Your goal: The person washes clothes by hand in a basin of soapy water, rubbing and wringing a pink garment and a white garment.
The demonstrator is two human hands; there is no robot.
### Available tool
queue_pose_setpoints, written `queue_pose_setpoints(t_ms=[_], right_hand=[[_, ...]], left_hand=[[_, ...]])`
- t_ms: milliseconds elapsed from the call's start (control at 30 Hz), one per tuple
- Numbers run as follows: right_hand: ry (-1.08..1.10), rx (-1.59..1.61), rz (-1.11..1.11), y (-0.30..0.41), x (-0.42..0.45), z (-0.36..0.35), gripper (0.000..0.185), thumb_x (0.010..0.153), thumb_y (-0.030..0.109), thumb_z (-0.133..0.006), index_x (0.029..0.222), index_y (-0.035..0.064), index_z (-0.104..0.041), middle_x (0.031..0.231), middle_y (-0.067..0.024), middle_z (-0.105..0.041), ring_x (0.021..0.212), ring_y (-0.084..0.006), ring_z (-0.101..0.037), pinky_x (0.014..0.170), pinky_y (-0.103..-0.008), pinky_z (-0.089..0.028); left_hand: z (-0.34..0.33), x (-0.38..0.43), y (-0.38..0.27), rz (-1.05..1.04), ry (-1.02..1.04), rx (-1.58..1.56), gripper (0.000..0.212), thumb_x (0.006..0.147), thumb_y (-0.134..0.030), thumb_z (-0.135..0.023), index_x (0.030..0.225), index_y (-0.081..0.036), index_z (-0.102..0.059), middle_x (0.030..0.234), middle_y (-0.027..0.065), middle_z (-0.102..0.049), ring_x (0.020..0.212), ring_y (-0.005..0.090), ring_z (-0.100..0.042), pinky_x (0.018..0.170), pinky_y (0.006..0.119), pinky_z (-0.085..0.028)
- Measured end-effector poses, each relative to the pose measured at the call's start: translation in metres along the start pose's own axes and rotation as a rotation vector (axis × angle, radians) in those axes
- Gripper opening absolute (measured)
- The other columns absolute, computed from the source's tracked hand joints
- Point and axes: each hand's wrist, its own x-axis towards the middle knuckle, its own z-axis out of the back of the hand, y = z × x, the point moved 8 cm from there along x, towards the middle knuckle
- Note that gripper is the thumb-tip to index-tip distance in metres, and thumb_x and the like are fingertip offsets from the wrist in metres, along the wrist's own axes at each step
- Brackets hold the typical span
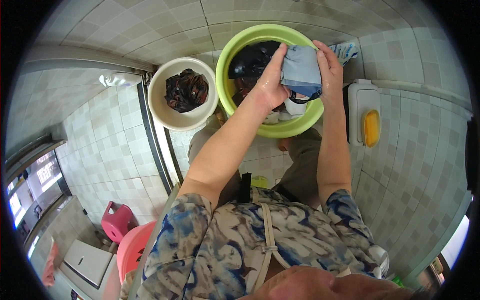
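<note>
Both my hands hold a folded light blue and darker blue cloth garment (302, 67) above the right part of a large lime-green plastic basin (287, 131). My left hand (273, 77) grips its left side, and my right hand (330, 69) its right side; both look wet. A black strap-like edge hangs below the cloth. In the basin lie black wet fabric (251, 62), dark reddish fabric and some white cloth (296, 108). Left of it stands a cream basin (157, 108) with a crumpled dark patterned garment (186, 90) inside.
A lidded bin (363, 93) stands at the right with a yellow soap bar (372, 127) in a dish on it. Behind the basin leans a printed plastic packet (344, 51). A white bottle (122, 79), pink stool (117, 222) and pink tub (131, 245) are at left.
</note>
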Motion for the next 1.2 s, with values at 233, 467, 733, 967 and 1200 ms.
queue_pose_setpoints(t_ms=[233,467,733,967,1200], right_hand=[[0.070,-0.162,0.144,0.006,-0.022,-0.030,0.028,0.097,0.018,-0.046,0.114,0.0000,-0.061,0.099,-0.0046,-0.063,0.088,-0.0111,-0.055,0.083,-0.0244,-0.042],[0.102,-0.438,0.508,0.042,-0.057,-0.069,0.045,0.084,0.019,-0.057,0.123,-0.0013,-0.048,0.118,-0.0204,-0.053,0.109,-0.0346,-0.048,0.093,-0.0417,-0.039],[-0.149,-0.146,0.079,-0.002,-0.033,-0.031,0.036,0.094,0.029,-0.048,0.103,-0.0036,-0.058,0.091,-0.0128,-0.061,0.084,-0.0215,-0.055,0.082,-0.0317,-0.042],[-0.184,0.188,-0.177,-0.042,-0.024,-0.019,0.036,0.095,0.031,-0.045,0.101,-0.0015,-0.061,0.091,-0.0067,-0.060,0.084,-0.0161,-0.055,0.077,-0.0305,-0.044],[-0.058,0.517,-0.556,-0.071,-0.028,-0.027,0.040,0.097,0.037,-0.042,0.112,0.0030,-0.058,0.098,-0.0085,-0.062,0.088,-0.0186,-0.061,0.076,-0.0322,-0.051]], left_hand=[[0.036,-0.005,-0.016,-0.186,-0.486,0.173,0.059,0.086,-0.041,-0.062,0.123,0.001,-0.047,0.114,0.0117,-0.057,0.103,0.0222,-0.056,0.083,0.038,-0.048],[0.040,-0.016,-0.033,-0.531,-0.572,0.314,0.034,0.085,-0.028,-0.059,0.099,0.002,-0.055,0.092,0.0101,-0.061,0.079,0.0187,-0.057,0.071,0.034,-0.047],[0.024,-0.020,-0.035,-0.784,-0.514,0.665,0.021,0.082,-0.018,-0.055,0.083,0.003,-0.057,0.077,0.0081,-0.060,0.070,0.0160,-0.052,0.067,0.032,-0.045],[-0.013,-0.035,-0.038,-0.875,-0.474,0.996,0.024,0.078,-0.018,-0.057,0.074,0.005,-0.054,0.065,0.0147,-0.056,0.059,0.0191,-0.052,0.060,0.033,-0.046],[-0.033,-0.044,-0.037,-1.128,-0.460,1.306,0.026,0.074,-0.018,-0.062,0.064,0.004,-0.053,0.063,0.0248,-0.058,0.061,0.0444,-0.059,0.056,0.042,-0.049]])
